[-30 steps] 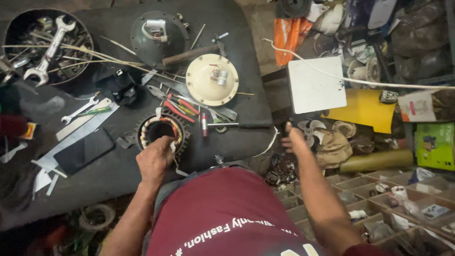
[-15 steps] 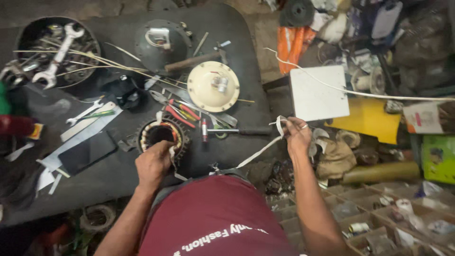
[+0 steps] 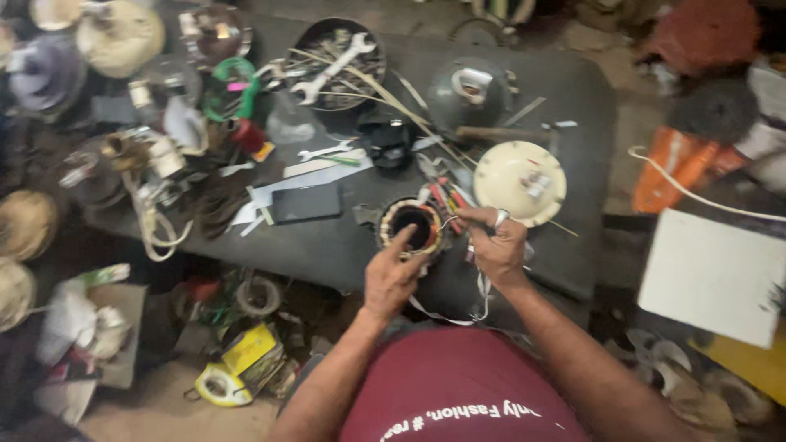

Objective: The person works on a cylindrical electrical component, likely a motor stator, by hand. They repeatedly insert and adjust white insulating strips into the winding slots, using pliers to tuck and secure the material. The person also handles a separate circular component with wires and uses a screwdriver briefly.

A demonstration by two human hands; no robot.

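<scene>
Head view, risks. Round copper-wound motor stator with dark bore [image 3: 412, 227] sits on the dark worktable [image 3: 327, 245], near its front edge. Left hand [image 3: 391, 277]: fingers curled about the stator's near rim, index finger stretched over the winding. Right hand [image 3: 497, 243]: fingers pinched shut on thin wire ends at the stator's right side; a flat white tape strip [image 3: 483, 296] hangs from under it in a loop below the table edge. Judged hazards: the stator is close to the edge, so a hard tug on the wire could drag it off; the thin wire could kink or snap under a sharp pull; the dangling tape could catch on the clutter below.

Head view, containers. Round dark metal bowl [image 3: 337, 61], far side of the table: holds a silver open-ended spanner [image 3: 332, 69] among mixed small metal parts; long thin sticks lie across its rim. Cream round plastic cover [image 3: 519, 182], just right of the stator: a small fitting sits at its centre. Grey domed metal housing [image 3: 468, 96], behind the cover: contents cannot be told.
</scene>
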